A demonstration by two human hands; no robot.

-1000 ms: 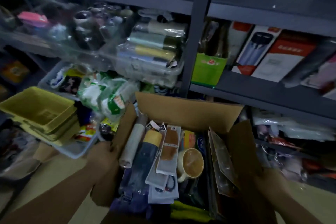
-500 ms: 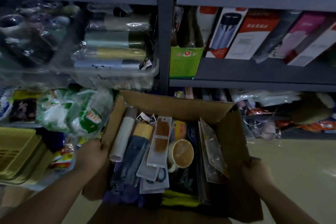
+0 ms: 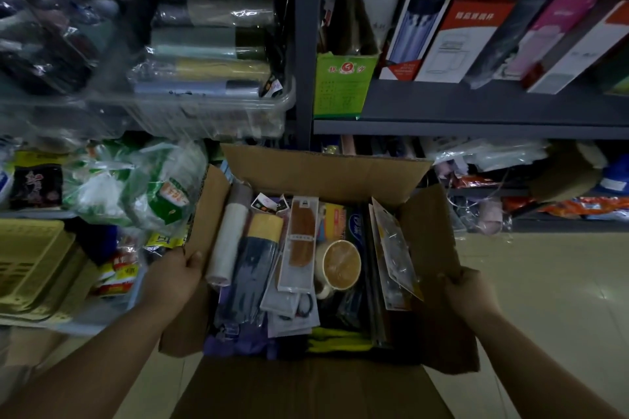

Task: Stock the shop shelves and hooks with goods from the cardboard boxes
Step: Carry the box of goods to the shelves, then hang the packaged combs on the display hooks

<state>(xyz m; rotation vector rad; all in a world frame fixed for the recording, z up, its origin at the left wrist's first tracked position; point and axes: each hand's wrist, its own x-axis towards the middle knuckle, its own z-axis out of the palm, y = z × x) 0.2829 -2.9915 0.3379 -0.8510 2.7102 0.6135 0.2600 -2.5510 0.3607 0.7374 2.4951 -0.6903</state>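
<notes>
Stocking looks barely begun: box (image 3: pixel 326 177) is full. Left hand (image 3: pixel 173 277) and right hand (image 3: pixel 468 292) each grip a side flap; shelves (image 3: pixel 476 127) await.

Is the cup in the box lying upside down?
No, the cup sits among the goods in the cardboard box with its round open mouth facing up.

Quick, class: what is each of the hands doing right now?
Left hand: grips the cardboard box's left flap.
Right hand: grips its right flap.
</notes>
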